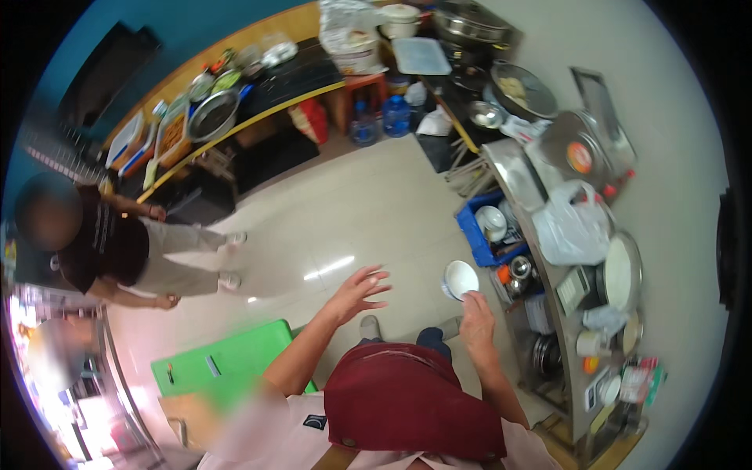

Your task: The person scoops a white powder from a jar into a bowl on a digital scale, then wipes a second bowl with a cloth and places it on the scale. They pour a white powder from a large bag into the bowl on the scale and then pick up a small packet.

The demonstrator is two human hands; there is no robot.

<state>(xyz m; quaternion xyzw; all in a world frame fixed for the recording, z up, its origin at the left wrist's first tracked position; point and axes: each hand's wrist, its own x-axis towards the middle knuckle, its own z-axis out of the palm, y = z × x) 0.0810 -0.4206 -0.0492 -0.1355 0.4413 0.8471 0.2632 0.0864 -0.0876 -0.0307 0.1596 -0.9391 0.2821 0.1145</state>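
Pinched at its rim, a small white bowl point(462, 278) with a bluish pattern outside hangs from my right hand point(477, 320). The bowl is tilted, its white inside turned up towards me, and I see nothing in it. My left hand point(356, 295) is raised over the floor with its fingers spread and holds nothing. It is apart from the bowl. Just beyond my right hand stands a blue plastic crate point(474, 230) with white bowls point(491, 222) in it.
At right a steel counter point(543, 235) carries a white plastic bag point(573, 223), a calculator point(571, 289) and pans. A green table point(235, 361) is at left. One person point(117, 247) stands beside the black bench point(282, 76), which bears food containers. Blue water bottles point(396, 116) stand beyond.
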